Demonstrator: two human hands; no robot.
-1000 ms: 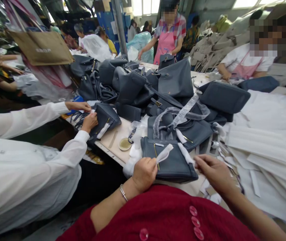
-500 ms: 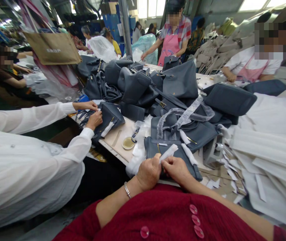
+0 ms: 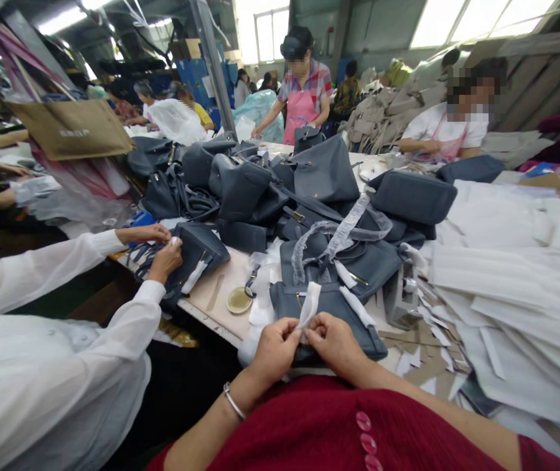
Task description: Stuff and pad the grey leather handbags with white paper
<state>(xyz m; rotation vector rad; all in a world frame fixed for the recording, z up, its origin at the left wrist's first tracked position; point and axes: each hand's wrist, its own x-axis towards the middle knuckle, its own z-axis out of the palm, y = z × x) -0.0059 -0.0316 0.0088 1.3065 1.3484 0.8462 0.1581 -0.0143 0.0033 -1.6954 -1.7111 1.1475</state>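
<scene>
My left hand (image 3: 274, 348) and my right hand (image 3: 335, 339) meet over the near edge of a dark blue-grey handbag (image 3: 328, 299). Fingers of both are pinched on a soft white wrapping strip (image 3: 311, 302), which rises above them. Whether a strap lies inside the strip cannot be made out. The handbag lies flat in front of me, with a gold zip (image 3: 299, 301) left of the strip. Another white wrapped piece (image 3: 357, 306) lies across its right side. Just behind is a second handbag (image 3: 375, 265) with plastic-wrapped handles (image 3: 347, 226).
Dark handbags (image 3: 241, 183) are heaped across the table. White sheets (image 3: 500, 278) are stacked at right, beside paper scraps (image 3: 432, 347) and a grey tape dispenser (image 3: 402, 297). A round dish (image 3: 239, 300) stands at left. A co-worker's hands (image 3: 162, 252) handle a bag there.
The view has swung right and tilted up a little. The white strip has gone from slanting right to nearly upright between my hands. My left fingers have shifted round it.
</scene>
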